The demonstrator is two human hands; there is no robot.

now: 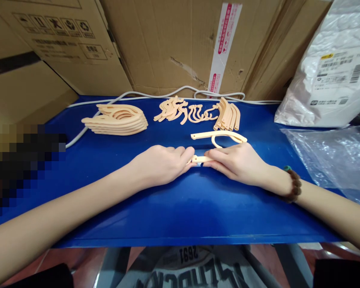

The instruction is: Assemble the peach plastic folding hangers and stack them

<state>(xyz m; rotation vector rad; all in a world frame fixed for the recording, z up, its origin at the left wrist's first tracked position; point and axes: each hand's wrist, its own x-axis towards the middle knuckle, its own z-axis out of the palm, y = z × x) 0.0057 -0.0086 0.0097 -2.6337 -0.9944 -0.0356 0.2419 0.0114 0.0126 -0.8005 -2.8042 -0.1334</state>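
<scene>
A printed cardboard box (63, 44) is standing at the back left, its face showing a row of handling symbols; a larger cardboard sheet or box (174, 48) is rising beside it, with a white-and-red tape strip (224, 44) running down it; a white cable (150, 96) is winding along the back of the blue table (180, 212); a white parcel (306, 80) is leaning at the right, bearing a shipping label (333, 76); a clear plastic bag (333, 156) is lying before it; reddish flooring (81, 262) is showing below.

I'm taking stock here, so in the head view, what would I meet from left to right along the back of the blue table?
Stack of cream pieces, pile of short cream pieces, cream hooks, bundle of curved pieces, white package.
</scene>
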